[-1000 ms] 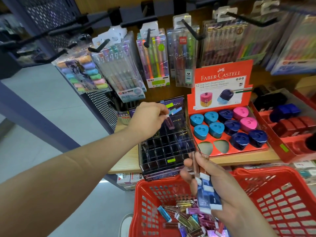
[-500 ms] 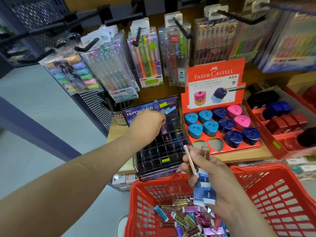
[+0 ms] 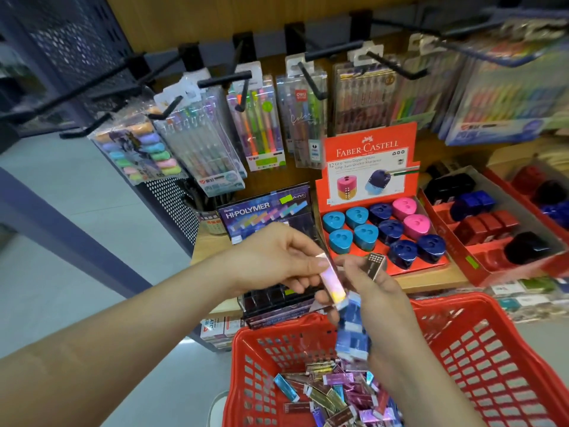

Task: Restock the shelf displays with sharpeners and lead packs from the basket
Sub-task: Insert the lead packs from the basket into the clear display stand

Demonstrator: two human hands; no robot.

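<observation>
Wooden shelf [image 3: 431,280] carries the Hi-Polymer lead display [image 3: 264,211] and the Faber-Castell sharpener tray [image 3: 385,238]; grey floor [image 3: 92,241] lies to my left. My left hand [image 3: 271,260] pinches one pink lead pack [image 3: 331,280] at its upper end. My right hand [image 3: 381,300] grips a bunch of lead packs [image 3: 352,334] above the red basket [image 3: 462,300], where loose packs [image 3: 332,392] lie.

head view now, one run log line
left hand pinches pink lead pack | right hand grips lead pack bundle | basket holds loose packs

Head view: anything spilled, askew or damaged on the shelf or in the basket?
Nothing spilled or damaged. The lead packs lie in a loose jumble in the red basket, pointing every way. The sharpeners sit in neat rows in the Faber-Castell display.
</observation>
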